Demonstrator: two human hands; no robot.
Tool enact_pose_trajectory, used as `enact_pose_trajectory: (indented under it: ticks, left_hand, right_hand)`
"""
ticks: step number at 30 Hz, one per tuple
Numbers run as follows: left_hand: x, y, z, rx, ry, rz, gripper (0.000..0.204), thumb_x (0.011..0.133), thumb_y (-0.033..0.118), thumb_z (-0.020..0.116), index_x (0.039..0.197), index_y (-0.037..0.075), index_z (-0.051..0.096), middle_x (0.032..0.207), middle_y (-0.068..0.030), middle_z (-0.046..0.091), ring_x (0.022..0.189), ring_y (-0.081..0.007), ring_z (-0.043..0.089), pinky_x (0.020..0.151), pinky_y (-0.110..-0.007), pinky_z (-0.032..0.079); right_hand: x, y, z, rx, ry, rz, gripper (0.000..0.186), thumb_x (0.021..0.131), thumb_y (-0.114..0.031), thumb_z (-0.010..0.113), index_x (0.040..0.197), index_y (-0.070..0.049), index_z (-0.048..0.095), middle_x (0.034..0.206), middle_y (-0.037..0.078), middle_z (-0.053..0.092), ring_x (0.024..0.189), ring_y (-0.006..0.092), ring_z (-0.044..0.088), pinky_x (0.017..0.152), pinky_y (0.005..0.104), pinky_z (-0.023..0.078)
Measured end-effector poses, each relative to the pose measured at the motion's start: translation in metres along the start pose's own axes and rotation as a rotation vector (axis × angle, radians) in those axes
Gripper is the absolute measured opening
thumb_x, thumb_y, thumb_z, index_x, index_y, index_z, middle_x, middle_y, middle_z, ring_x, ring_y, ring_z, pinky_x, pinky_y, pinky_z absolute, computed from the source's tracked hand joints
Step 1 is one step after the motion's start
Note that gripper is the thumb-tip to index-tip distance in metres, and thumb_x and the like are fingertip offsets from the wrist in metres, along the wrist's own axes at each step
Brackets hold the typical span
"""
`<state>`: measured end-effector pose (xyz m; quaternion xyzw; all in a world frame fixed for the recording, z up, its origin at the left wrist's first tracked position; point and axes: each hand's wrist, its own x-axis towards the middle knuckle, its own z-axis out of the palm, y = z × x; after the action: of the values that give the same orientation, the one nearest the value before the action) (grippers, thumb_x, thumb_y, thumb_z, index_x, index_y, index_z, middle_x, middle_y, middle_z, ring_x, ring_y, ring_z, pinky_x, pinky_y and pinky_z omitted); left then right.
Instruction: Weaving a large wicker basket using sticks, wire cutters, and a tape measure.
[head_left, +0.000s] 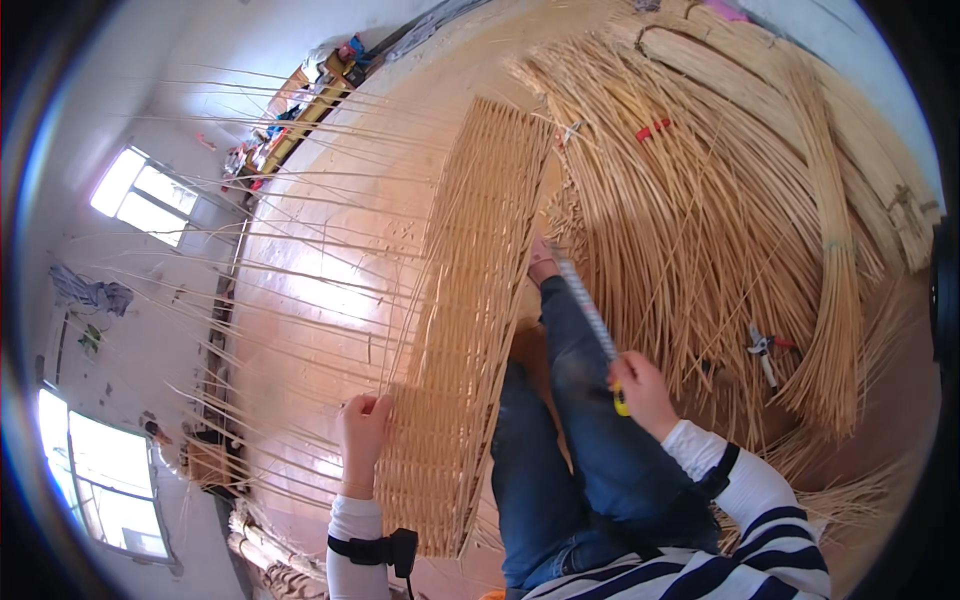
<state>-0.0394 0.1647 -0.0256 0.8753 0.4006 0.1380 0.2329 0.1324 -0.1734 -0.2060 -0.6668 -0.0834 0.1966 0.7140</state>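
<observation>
A long woven wicker panel (455,290) lies left of my legs, with many thin rods (330,245) sticking out from its left side. My left hand (366,432) is closed in a pinch at the panel's left edge, next to the rods; whatever is between the fingertips is too small to name. Over my right leg, my right hand (643,392) grips a long, narrow pale tool (588,305) with a yellow end (620,400) showing below the fist. Its strip, marked along its length, reaches toward my foot (542,262). The tool's exact kind is unclear.
Large bundles of loose wicker rods (690,220) spread over the floor at right, one tied bundle (825,240) on top. Pruning shears (765,358) lie on the rods. A low shelf with clutter (300,115) stands along the far left wall, near windows (145,195).
</observation>
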Motion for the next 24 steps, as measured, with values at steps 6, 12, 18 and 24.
enact_pose_trajectory:
  ticks: [6,12,18,24]
  left_hand:
    - [0.002,-0.021,0.008,-0.027,0.012,-0.086,0.036,0.086,0.03,0.072,0.076,-0.004,0.067,0.062,-0.0042,0.059,0.059,-0.0113,0.051,0.055,-0.029,0.042]
    - [-0.028,-0.019,0.038,-0.283,0.107,-0.128,0.048,0.091,0.031,0.069,0.061,-0.001,0.05,0.055,0.0034,0.034,0.056,-0.0069,0.028,0.048,-0.031,0.022]
    - [-0.045,-0.012,0.04,-0.118,0.282,-0.167,0.048,0.09,0.031,0.069,0.061,-0.002,0.049,0.052,-0.0014,0.03,0.054,-0.0093,0.025,0.047,-0.033,0.022]
    - [-0.042,-0.007,0.04,0.038,0.355,-0.179,0.046,0.086,0.037,0.07,0.066,-0.002,0.057,0.052,-0.0114,0.048,0.05,-0.0212,0.043,0.051,-0.039,0.034]
  right_hand:
    - [-0.026,0.061,-0.128,-0.452,0.274,0.073,0.025,0.098,-0.02,0.051,0.106,0.003,0.058,0.081,0.015,0.063,0.072,0.0266,0.062,0.067,0.0364,0.048]
    - [-0.033,0.111,-0.188,-0.673,0.369,0.051,0.026,0.097,-0.019,0.05,0.099,0.005,0.059,0.078,0.017,0.064,0.071,0.0306,0.063,0.066,0.0384,0.048]
    - [0.019,0.12,-0.199,-0.712,0.309,0.257,0.026,0.098,-0.019,0.049,0.099,0.005,0.058,0.081,0.018,0.063,0.077,0.0329,0.062,0.071,0.0398,0.046]
    - [0.054,0.093,-0.14,-1.082,0.442,-0.32,0.034,0.095,-0.018,0.054,0.12,0.004,0.058,0.112,0.024,0.063,0.104,0.0374,0.061,0.092,0.0421,0.047]
